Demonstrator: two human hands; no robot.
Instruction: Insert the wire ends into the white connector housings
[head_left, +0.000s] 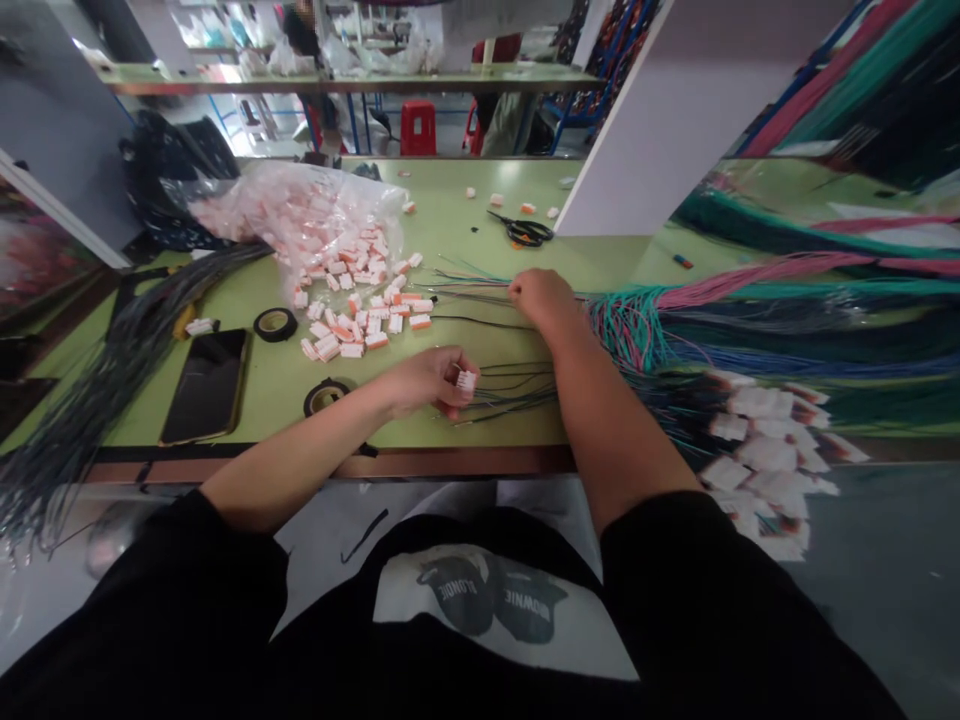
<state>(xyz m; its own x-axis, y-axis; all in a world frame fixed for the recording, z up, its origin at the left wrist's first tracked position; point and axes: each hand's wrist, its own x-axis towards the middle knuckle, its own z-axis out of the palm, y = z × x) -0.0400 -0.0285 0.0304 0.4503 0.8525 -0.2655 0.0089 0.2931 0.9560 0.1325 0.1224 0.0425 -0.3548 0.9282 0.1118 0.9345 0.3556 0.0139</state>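
Note:
Between the thumb and fingers of my left hand (435, 382) is a small white connector housing (466, 381). Dark wires (510, 398) lie under and beside that hand; whether any of them enters the housing I cannot tell. My right hand (541, 297) reaches farther across the table, its fingers closed over thin green and dark wires (476, 277); the exact grip is hidden by the back of the hand. Left of both hands, loose white and orange connector housings (360, 325) spill from a clear plastic bag (322, 195).
Black-handled scissors (525, 232) lie behind my right hand. At left are a phone (205, 388), two black tape rolls (275, 324) and a grey wire bundle (142, 350). Pink and green wire bundles (720, 288) cover the right side, with wrapped white ends (772, 430) at the edge. A pillar (637, 110) stands behind.

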